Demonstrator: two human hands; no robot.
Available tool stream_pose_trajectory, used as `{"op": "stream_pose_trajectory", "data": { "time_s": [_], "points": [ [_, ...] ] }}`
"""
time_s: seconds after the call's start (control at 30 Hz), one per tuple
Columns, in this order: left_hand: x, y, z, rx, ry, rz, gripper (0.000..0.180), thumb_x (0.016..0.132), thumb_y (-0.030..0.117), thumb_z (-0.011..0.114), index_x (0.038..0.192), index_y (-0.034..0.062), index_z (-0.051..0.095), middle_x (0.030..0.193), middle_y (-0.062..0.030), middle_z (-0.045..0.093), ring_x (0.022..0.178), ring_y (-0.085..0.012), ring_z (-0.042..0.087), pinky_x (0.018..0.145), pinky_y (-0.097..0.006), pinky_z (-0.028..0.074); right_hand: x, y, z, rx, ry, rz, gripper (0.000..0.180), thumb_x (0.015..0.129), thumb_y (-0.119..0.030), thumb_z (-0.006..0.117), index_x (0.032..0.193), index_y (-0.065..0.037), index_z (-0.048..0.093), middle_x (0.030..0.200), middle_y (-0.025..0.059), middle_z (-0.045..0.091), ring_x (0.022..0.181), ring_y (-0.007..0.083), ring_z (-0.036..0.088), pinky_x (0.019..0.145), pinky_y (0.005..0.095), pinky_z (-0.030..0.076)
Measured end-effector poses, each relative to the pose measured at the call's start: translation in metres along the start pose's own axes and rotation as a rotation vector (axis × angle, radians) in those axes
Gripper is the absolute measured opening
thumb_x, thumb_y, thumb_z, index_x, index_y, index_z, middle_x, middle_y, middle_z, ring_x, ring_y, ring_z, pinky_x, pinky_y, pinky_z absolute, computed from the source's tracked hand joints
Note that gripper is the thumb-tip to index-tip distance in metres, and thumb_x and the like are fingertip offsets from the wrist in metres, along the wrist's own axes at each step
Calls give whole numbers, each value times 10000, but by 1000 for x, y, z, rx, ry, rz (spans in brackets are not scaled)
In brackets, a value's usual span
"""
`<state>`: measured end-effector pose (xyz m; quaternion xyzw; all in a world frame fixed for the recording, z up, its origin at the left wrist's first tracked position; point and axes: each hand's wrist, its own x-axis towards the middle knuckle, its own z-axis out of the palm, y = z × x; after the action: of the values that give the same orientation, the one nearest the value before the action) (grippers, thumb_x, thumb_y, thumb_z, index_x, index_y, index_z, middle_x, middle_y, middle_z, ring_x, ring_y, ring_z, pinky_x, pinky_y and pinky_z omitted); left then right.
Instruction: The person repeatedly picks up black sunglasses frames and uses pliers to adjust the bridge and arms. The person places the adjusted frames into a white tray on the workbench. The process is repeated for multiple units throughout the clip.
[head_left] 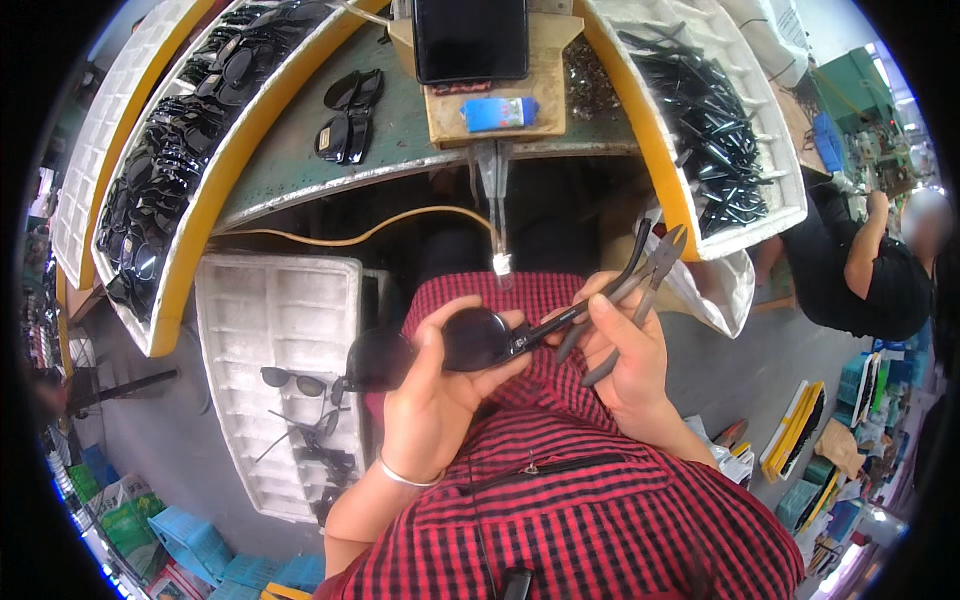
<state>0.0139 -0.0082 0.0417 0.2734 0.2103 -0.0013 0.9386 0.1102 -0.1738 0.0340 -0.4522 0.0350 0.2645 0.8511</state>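
Black sunglasses (475, 338) are held over my lap, their front with dark lenses gripped by my left hand (432, 415), fingers and thumb closed about it. A black temple (562, 318) runs from the hinge end of the front toward the right, its curved tip pointing up. My right hand (632, 365) is closed round grey-handled cutting pliers (662, 262), jaws pointing up and right. The temple passes between that hand's fingers, beside the pliers. Whether a screw joins temple and front cannot be made out.
Left, a long yellow-sided tray (195, 215) holds many sunglasses fronts; a right tray (655, 130) holds loose temples. Two fronts (348, 118) lie on the green bench (280, 165). A white tray (225, 330) with finished-looking glasses stands lower left. A person (860, 260) sits at right.
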Motion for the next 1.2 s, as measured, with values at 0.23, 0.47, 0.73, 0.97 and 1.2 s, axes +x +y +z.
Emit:
{"op": "stream_pose_trajectory", "data": {
  "time_s": [0.23,0.47,0.73,0.97,1.2],
  "points": [
    [5,6,8,-88,-80,180,491,1036,428,348,1342,49,406,1287,-234,538,1219,-392,519,1040,-545,421,4,-15,11,77,16,-145,117,956,-83,541,1059,-28,554,865,82,594,848,249,658,769,397,563],
    [5,43,-10,120,97,529,469,1033,381,392,1350,36,417,1248,-236,570,1119,-369,587,960,-445,505,59,-109,-54,-66,215,-314,227,945,-154,593,1109,-7,539,901,111,614,881,283,662,772,439,576],
    [7,30,-1,211,82,528,424,1001,342,444,1294,36,465,1218,-243,584,1047,-369,607,873,-456,508,73,-144,-56,-547,117,-305,454,903,-215,652,1274,6,510,1087,142,647,915,253,638,817,369,523],
    [11,39,21,464,33,457,420,1061,337,281,1118,-10,512,1048,-213,632,903,-316,658,789,-404,565,-7,-60,15,-1545,-475,-700,549,601,-134,805,1134,-116,677,937,59,583,863,260,560,790,378,421],
    [13,35,32,549,72,500,427,1057,345,295,1115,-20,508,1035,-225,628,886,-302,658,759,-399,575,2,-67,12,-1650,-506,-765,518,624,-130,778,1133,-125,681,923,47,571,846,240,552,766,378,413]
  ]
}}
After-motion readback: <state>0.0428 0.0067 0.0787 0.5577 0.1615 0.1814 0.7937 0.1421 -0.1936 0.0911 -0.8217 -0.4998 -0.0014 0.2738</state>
